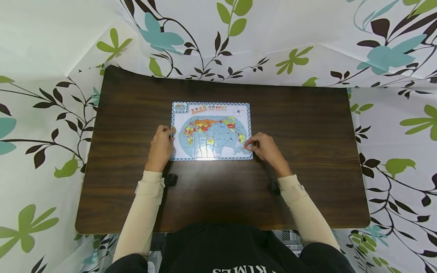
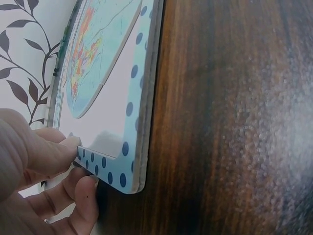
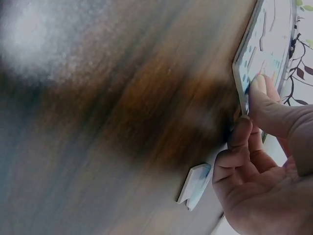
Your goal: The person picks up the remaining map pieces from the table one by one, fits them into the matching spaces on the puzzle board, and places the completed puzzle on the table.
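Observation:
A world-map jigsaw puzzle (image 1: pixel 218 131) with a blue dotted border lies on the dark table. My left hand (image 1: pixel 161 148) grips its left edge; in the left wrist view the thumb lies on the border (image 2: pixel 111 171) and other fingers curl at the side. At the lower right of the map, my right hand (image 1: pixel 264 148) pinches a small puzzle piece (image 1: pixel 244 147) between thumb and index finger, mostly hidden by the fingertips. A white patch shows in the map's lower part. In the right wrist view, a loose puzzle piece (image 3: pixel 194 183) lies on the table beside that hand.
The brown wooden table (image 1: pixel 129 106) extends around the puzzle on all sides. A white cloth (image 1: pixel 307 22) printed with leaves and flowers hangs behind and beside it. Dark wrist devices (image 1: pixel 170 179) sit by both wrists.

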Demonstrator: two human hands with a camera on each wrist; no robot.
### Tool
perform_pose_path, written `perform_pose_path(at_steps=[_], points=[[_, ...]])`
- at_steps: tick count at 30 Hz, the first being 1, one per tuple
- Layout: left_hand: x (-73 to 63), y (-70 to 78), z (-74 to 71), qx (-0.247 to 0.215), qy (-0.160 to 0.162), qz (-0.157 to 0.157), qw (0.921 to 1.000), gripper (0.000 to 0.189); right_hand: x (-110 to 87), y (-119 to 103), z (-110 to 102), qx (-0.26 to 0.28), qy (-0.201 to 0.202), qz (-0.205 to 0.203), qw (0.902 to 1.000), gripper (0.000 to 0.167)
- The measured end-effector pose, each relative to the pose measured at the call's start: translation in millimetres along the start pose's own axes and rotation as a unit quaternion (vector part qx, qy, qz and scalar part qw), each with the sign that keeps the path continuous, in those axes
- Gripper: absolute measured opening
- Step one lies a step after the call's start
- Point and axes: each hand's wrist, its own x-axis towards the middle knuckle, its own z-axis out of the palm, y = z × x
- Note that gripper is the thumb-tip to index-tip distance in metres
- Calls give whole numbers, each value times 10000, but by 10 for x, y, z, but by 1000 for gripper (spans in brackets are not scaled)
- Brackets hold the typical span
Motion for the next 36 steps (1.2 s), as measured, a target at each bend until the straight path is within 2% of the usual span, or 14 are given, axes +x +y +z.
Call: perform_pose_path(at_steps=[5, 10, 14, 16, 19, 21, 25, 29, 32, 36], points=[[8, 8, 13, 11, 73, -11, 10000, 40, 9, 38, -31, -4, -199, -216, 9996, 10], [15, 0, 36, 38, 15, -21, 10000, 40, 36, 57, -43, -93, -329, -493, 9982, 16], [25, -7, 50, 23, 29, 29, 10000, 40, 47, 30, 9, -414, -128, -618, 9971, 22], [26, -10, 48, 30, 69, 31, 10000, 40, 46, 12, 40, -539, 16, -599, 9967, 18], [23, -13, 36, 42, 98, 18, 9999, 40, 20, 4, 67, -469, 165, -571, 9971, 12], [19, -16, 24, 51, 100, 2, 9999, 40, -19, 6, 82, -322, 124, -590, 9977, 10], [19, -3, 3, 59, 129, 24, 9999, 40, -120, 5, 122, -506, 7, -936, 9943, 24], [20, -1, 3, 83, 127, 22, 9999, 40, -148, 5, 193, -919, 284, -1278, 9871, 21], [24, -11, 21, 84, 100, 4, 9999, 40, -146, 10, 220, -935, 476, -1249, 9866, 19], [23, -19, 26, 58, 102, 20, 9999, 39, -161, 21, 224, -852, 612, -1136, 9880, 26]])
